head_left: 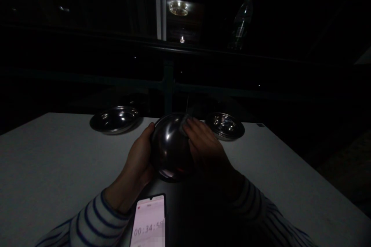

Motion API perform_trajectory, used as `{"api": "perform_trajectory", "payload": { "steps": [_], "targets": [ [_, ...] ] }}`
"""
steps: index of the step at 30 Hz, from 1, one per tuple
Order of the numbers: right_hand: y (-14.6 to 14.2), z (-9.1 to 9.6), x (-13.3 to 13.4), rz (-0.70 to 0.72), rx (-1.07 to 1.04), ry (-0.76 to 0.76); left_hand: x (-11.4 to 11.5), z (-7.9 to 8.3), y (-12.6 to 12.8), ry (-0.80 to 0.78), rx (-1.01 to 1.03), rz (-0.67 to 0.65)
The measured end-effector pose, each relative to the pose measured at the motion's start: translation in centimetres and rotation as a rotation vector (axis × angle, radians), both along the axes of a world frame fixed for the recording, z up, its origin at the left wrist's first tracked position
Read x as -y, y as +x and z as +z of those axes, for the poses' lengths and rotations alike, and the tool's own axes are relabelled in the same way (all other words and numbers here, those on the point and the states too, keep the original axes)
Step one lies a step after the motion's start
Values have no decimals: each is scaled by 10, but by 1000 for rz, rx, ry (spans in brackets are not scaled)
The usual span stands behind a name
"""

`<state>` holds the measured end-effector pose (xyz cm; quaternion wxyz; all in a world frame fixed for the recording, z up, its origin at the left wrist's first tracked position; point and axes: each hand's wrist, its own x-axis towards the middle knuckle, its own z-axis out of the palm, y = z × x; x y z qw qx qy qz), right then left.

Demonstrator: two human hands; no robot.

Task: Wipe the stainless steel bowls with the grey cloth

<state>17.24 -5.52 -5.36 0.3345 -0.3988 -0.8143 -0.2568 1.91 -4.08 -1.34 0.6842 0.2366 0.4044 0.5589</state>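
Observation:
A shiny metal bowl [171, 146] is held up over the table, its rounded outside turned towards me. My left hand [139, 158] grips it by the left rim, with the thumb at the upper edge. Fingers together, my right hand [205, 139] presses on the bowl's upper right side. Under those fingertips is a small greyish piece [185, 122], too blurred and dark to name. Below the bowl lies a phone [149, 220] with a lit timer screen, close to my left wrist.
On the white table [58, 162], a wide metal bowl [114, 120] stands at the back left and a stack of metal bowls [226, 126] at the back right. Behind the table is dark glass with a pale frame bar [161, 4]. A plastic bottle [243, 19] shows at upper right.

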Motion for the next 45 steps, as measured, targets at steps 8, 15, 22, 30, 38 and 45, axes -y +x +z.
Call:
{"api": "perform_trajectory", "payload": {
  "steps": [8,15,22,30,38,45],
  "targets": [
    [-8,2,12,94,81,-63,-6,6,-10,41,32,74],
    [-8,2,15,159,95,-34,-6,6,-10,46,55,92],
    [-7,10,15,102,-9,1,-4,4,-6,14,47,78],
    [-5,-3,13,241,98,12,-7,10,-15,43,32,99],
    [-17,-5,17,220,169,18,-1,3,-6,-1,58,-7],
    [-14,-6,10,-17,11,-26,4,0,-2,-71,47,-50]
  ]
}}
